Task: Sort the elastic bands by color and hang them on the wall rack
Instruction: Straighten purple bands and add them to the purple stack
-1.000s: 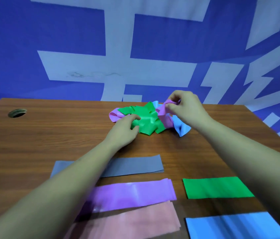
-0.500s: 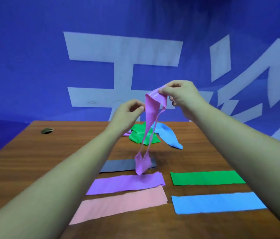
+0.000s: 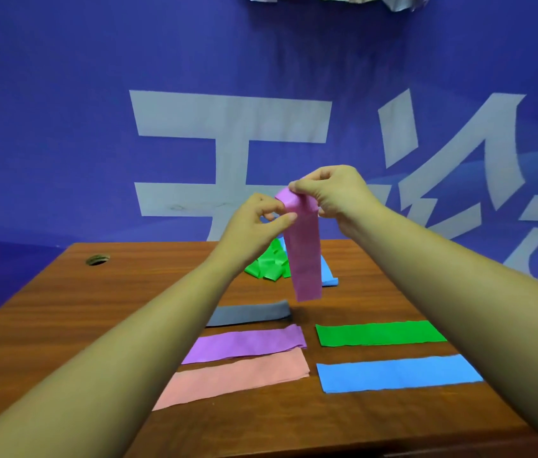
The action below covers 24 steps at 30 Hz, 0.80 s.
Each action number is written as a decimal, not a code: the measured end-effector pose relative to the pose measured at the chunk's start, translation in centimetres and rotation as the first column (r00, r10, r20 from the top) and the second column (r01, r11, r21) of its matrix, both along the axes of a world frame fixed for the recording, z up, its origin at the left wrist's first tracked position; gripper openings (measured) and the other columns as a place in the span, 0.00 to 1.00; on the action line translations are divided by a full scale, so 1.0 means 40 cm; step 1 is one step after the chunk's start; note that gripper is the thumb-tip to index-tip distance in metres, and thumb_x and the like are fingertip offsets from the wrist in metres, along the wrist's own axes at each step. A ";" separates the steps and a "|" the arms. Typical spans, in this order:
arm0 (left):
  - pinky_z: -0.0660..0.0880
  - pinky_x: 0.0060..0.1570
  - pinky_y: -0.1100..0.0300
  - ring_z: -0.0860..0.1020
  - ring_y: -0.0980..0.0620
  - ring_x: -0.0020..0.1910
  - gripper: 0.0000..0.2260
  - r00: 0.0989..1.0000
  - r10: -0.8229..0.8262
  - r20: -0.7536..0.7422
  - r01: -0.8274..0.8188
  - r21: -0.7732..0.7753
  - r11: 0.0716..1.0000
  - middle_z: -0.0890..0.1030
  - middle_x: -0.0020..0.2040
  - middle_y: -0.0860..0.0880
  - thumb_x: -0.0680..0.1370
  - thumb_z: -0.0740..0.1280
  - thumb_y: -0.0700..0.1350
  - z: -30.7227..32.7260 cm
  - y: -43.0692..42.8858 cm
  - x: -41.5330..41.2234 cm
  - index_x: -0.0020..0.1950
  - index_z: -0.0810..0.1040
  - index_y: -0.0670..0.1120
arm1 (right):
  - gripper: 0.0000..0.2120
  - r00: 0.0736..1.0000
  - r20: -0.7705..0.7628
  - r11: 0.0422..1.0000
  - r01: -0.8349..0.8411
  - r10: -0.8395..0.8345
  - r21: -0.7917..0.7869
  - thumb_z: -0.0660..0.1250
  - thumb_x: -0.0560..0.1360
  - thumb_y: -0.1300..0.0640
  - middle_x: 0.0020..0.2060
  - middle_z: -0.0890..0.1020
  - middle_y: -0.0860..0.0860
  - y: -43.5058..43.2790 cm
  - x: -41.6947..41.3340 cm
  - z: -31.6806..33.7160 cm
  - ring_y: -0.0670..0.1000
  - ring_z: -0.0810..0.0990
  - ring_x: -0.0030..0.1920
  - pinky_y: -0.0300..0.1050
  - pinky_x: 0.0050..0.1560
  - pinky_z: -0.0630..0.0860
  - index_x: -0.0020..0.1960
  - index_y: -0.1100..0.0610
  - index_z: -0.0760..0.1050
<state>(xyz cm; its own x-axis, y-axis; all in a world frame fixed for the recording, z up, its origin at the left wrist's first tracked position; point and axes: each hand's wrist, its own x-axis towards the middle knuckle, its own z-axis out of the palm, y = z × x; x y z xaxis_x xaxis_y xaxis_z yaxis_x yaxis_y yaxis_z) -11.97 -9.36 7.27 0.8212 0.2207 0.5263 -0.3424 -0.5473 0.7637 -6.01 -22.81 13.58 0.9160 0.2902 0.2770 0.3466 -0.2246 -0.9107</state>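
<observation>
A purple elastic band [image 3: 305,256] hangs flat above the table, held up at its top end. My right hand [image 3: 333,193] pinches the top, and my left hand [image 3: 257,219] pinches its left edge just below. Behind it lies a tangled heap of green bands [image 3: 266,267] with a blue band [image 3: 329,276] beside it. Flat sorted bands lie nearer me: grey [image 3: 251,314], purple [image 3: 247,343], pink [image 3: 238,378], green [image 3: 380,332] and blue [image 3: 396,373]. No wall rack is visible.
The wooden table [image 3: 62,319] has a round cable hole [image 3: 97,259] at its far left. A blue banner wall with large white characters [image 3: 228,117] stands right behind the table's far edge.
The purple band came out of the heap and was lifted. It hung twisted half a second ago and now hangs flat. My left hand moved up to its edge. The camera view tilted upward.
</observation>
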 end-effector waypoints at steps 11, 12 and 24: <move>0.79 0.50 0.53 0.82 0.52 0.46 0.05 0.996 -0.049 0.078 0.073 -0.336 0.939 0.84 0.42 0.48 0.77 0.71 0.46 0.048 0.020 -0.014 0.49 0.75 0.50 | 0.15 0.966 -0.092 0.961 -0.227 0.243 0.159 0.72 0.72 0.65 0.45 0.82 0.57 -0.039 -0.031 -0.013 0.50 0.82 0.42 0.43 0.44 0.79 0.57 0.59 0.77; 0.79 0.51 0.53 0.82 0.51 0.47 0.08 0.992 -0.098 0.081 0.120 -0.344 0.931 0.84 0.43 0.45 0.77 0.71 0.45 0.046 0.024 -0.017 0.52 0.74 0.51 | 0.12 0.970 -0.060 0.963 -0.226 0.236 0.145 0.72 0.72 0.66 0.45 0.82 0.56 -0.037 -0.034 -0.011 0.49 0.82 0.42 0.42 0.43 0.79 0.56 0.61 0.79; 0.74 0.44 0.70 0.80 0.61 0.43 0.05 0.994 -0.050 0.098 0.070 -0.208 0.976 0.83 0.43 0.52 0.77 0.71 0.42 0.049 0.052 -0.056 0.51 0.83 0.47 | 0.06 0.934 0.310 0.966 -0.107 0.179 -0.235 0.72 0.74 0.52 0.36 0.83 0.45 -0.023 -0.050 -0.006 0.41 0.79 0.37 0.38 0.39 0.74 0.48 0.53 0.84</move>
